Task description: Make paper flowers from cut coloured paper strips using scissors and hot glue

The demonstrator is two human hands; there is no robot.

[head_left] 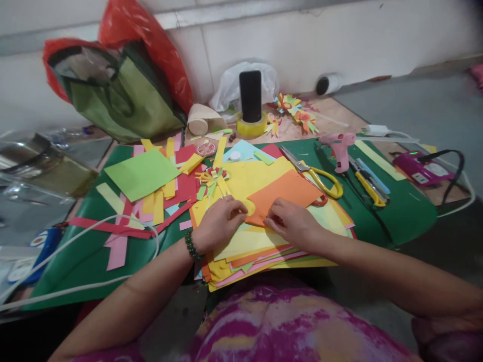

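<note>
My left hand (219, 221) and my right hand (292, 221) both rest on an orange paper sheet (285, 193) that lies on top of a stack of coloured paper (260, 251). The fingers of each hand are curled and pinch the sheet's near edge. A small yellow paper piece (249, 206) sits between the two hands, touching the left fingertips. A green bead bracelet (191, 246) is on my left wrist. A partly made paper flower (213, 178) lies just beyond the left hand.
Yellow-handled scissors (319, 178), a pink glue gun (339, 148), a yellow utility knife (370, 186) and a pink power strip (422, 168) lie to the right on green mat (407, 211). Loose paper strips (151, 201), a green bag (121, 95), a phone on tape (251, 100) and a white cable (75, 246) lie left and behind.
</note>
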